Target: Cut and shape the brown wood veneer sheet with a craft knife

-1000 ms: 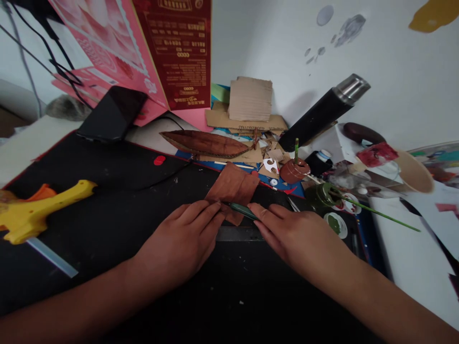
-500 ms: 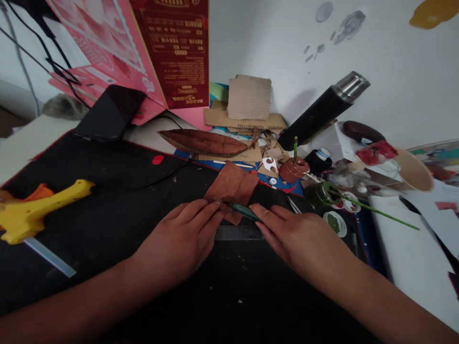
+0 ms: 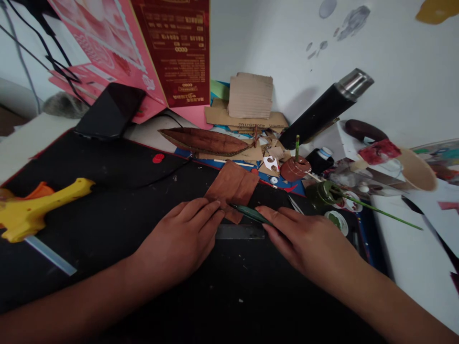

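A brown, creased sheet, looking like painted cardboard or leather, lies on the black mat at the middle. My left hand has its fingers pressed together on the sheet's near left corner; what lies under the fingertips is hidden. In my right hand is a dark green pen-shaped tool, held between thumb and fingers. Its thin tip points left to the sheet, close to my left fingertips; whether it touches cannot be seen. A flat metal ruler lies just below the sheet, its left end beneath my left hand.
A yellow glue gun lies at left, a black phone behind it. Further back are a brown boat-shaped piece and cardboard scraps. Open paint jars, a black flask and a green stick stand or lie at right.
My right hand has drawn back a little to the right with the green tool, showing more of the tool and the ruler. My left hand and the sheet have stayed in place.
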Motion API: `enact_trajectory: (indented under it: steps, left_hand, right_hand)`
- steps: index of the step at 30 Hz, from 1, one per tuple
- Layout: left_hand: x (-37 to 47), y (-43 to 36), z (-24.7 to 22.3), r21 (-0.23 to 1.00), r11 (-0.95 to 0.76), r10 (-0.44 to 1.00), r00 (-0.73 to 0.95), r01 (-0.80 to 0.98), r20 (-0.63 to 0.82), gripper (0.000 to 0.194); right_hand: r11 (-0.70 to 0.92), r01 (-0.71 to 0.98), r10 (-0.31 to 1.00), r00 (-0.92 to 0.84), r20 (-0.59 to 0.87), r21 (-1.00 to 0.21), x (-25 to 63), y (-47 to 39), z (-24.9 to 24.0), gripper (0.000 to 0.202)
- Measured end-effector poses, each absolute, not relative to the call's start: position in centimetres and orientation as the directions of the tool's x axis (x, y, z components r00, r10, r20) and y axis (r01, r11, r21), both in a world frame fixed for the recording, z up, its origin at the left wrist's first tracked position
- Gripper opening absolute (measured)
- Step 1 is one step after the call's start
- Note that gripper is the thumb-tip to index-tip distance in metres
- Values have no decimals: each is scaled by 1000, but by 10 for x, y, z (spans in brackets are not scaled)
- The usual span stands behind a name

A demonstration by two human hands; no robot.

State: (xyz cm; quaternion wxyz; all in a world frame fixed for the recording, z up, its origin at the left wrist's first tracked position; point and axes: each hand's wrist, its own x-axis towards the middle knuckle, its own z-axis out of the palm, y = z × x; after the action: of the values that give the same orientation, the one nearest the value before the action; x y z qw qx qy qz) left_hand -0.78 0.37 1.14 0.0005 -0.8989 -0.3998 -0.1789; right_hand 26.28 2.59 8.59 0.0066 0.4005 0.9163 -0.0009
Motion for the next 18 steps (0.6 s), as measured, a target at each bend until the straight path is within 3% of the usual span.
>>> enact_trajectory:
  steps: [5, 18]
  left_hand:
    - [-7, 4, 11, 139, -682, 715, 615, 718, 332, 37]
    - [-8, 4, 11, 163, -681, 717, 606, 714, 345, 36]
  right_hand:
    - [666, 746, 746, -665, 35, -2, 258, 29, 86, 39]
    - [677, 736, 736, -677, 1, 14, 250, 31, 81, 38]
